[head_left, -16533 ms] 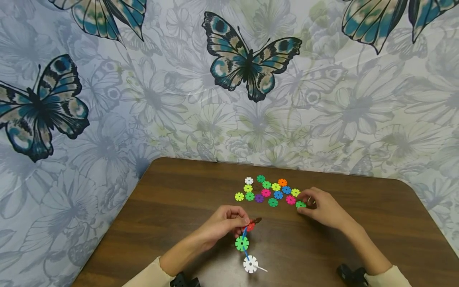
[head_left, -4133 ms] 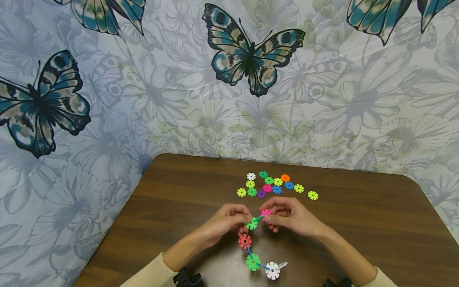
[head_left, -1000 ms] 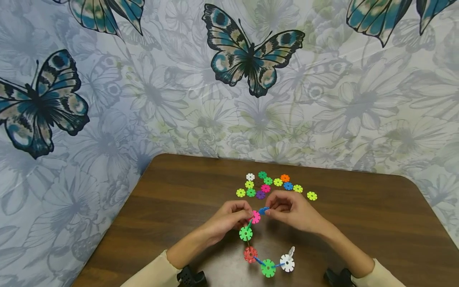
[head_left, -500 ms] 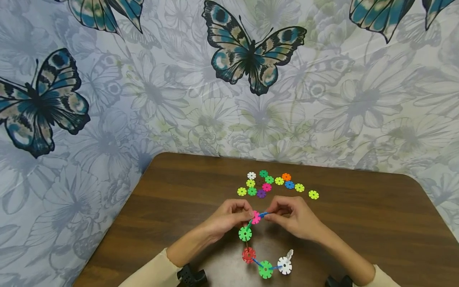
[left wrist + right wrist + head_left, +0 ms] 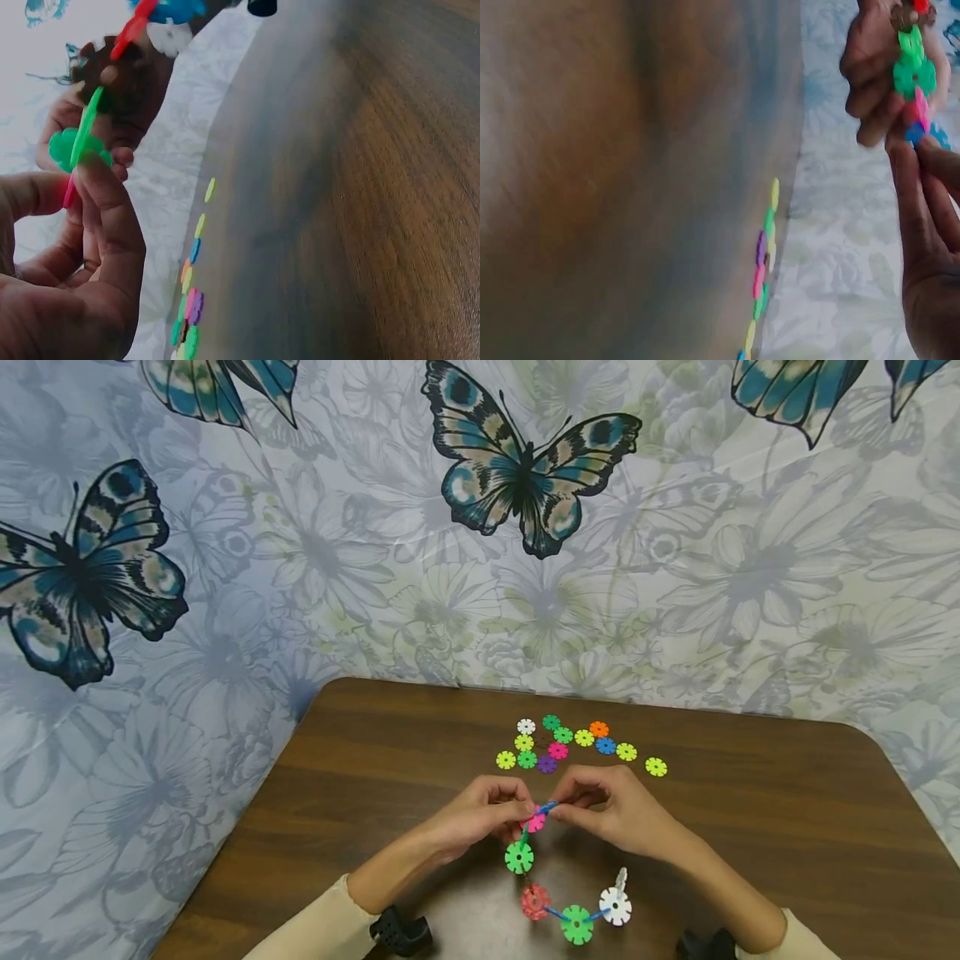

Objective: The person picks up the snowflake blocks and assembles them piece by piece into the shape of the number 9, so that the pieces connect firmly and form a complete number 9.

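Above a brown counter [image 5: 390, 735], a person's left grip [image 5: 482, 814] is clamped on a pink notched disc [image 5: 536, 822] in a curving, multicoloured chain [image 5: 519, 858]; the right grip [image 5: 617, 814] pinches a blue disc [image 5: 548, 807] touching the pink one. Farther back, loose coloured discs [image 5: 558, 751] lie scattered across the counter.

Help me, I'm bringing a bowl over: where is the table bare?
Bare tabletop lies between the right arm and the table's right edge, and between the left arm and the left edge. Crowded: the far middle, with loose discs, and between the arms, with the disc chain.
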The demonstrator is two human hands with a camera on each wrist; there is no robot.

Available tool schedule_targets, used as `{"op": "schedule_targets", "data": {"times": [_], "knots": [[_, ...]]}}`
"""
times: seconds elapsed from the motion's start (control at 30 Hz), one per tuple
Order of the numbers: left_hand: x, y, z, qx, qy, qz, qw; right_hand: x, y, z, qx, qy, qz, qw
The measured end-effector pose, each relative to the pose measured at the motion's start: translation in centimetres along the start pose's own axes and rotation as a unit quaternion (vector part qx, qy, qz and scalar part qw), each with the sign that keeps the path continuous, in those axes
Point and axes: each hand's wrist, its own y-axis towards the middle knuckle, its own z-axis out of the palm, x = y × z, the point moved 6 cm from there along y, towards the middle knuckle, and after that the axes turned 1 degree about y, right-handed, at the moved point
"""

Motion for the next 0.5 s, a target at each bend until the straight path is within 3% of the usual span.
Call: {"op": "schedule_targets", "data": {"times": [0.1,0.23,0.37,0.5], "knots": [[0.0,-0.2,0.2,0.011,0.009,-0.006,0.9999,-1.4,0.4,-0.6,0.042,-0.006,0.052,0.9978],[0.5,-0.5,-0.1,0.0,0.018,-0.018,0.9997,-4.0,1.3,-1.5,0.077,-0.063,0.1,0.99],[0.9,-0.7,-0.4,-0.009,0.019,-0.024,0.9995,-6.5,2.9,-2.1,0.069,-0.145,0.115,0.9803],[0.9,-0.7,-0.4,-0.005,0.018,-0.021,0.9996,-8.0,4.4,-2.1,0.065,-0.228,0.129,0.9628]]}}
